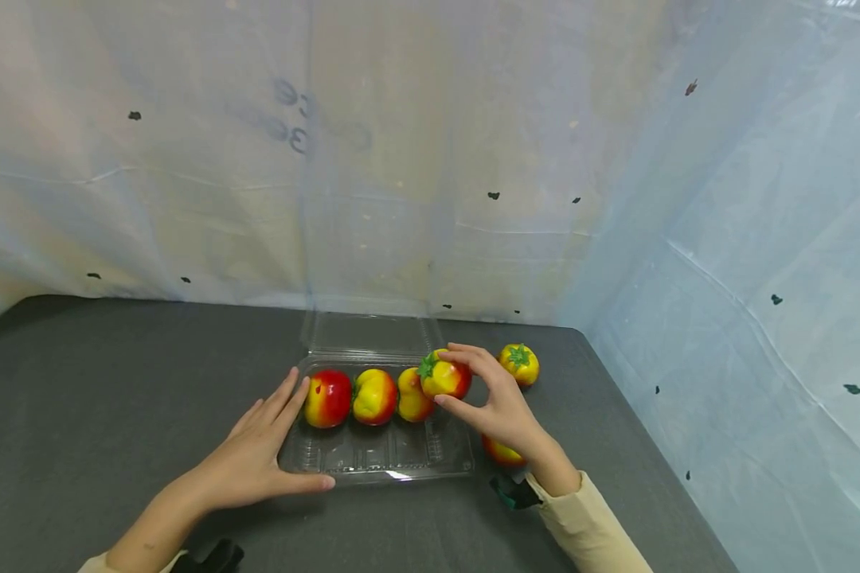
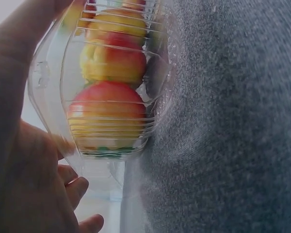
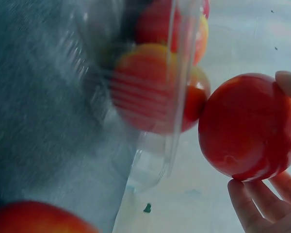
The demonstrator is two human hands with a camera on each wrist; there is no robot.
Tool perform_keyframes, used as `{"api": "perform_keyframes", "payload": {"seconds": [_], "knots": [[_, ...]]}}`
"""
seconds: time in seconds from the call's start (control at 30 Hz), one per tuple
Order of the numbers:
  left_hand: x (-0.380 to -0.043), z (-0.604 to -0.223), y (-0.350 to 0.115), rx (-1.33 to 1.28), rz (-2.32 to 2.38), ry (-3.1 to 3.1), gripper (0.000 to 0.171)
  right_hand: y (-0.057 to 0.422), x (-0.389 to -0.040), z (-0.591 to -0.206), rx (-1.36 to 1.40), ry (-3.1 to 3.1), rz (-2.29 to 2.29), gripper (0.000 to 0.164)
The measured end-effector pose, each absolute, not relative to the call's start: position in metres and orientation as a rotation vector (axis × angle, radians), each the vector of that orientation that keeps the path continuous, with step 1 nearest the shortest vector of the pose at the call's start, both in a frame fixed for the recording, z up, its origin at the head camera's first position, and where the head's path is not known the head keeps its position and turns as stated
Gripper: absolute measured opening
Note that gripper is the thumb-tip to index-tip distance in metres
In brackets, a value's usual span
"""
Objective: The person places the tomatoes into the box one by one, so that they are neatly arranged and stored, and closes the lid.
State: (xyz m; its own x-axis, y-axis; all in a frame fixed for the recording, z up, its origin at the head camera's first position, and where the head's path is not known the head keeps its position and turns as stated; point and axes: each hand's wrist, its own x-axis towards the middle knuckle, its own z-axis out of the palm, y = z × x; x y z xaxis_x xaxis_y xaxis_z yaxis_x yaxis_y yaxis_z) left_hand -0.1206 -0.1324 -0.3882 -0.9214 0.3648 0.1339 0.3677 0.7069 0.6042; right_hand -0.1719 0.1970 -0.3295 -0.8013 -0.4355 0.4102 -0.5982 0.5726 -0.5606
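My right hand (image 1: 505,407) pinches a glossy red-and-yellow fruit (image 1: 453,380) with a green leafy top between thumb and fingers. It is held over the right end of a clear plastic clamshell box (image 1: 351,471), as the right wrist view shows from the side. Inside the box, three similar fruits stand in a row: a redder one (image 1: 330,398) at the left, a yellow-red one (image 1: 374,396) in the middle and another (image 1: 412,396) partly hidden by the held fruit. At the box's left end, my left hand (image 1: 251,461) lies with fingers extended and thumb along the front edge.
To the right of the box, a yellow fruit (image 1: 519,364) with a green top sits on the dark tabletop (image 1: 150,382). Another fruit (image 1: 502,452) lies partly beneath my right wrist. Behind, the box's clear lid (image 1: 369,333) lies raised toward the plastic-sheeted wall (image 1: 401,199).
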Motion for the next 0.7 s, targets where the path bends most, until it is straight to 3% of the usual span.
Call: {"api": "perform_keyframes", "payload": {"seconds": [0.7], "knots": [[-0.12, -0.389, -0.13, -0.594, -1.041, -2.898, 0.127, 0.16, -0.162, -0.327, 1.095, -2.527, 1.111, 0.047]]}}
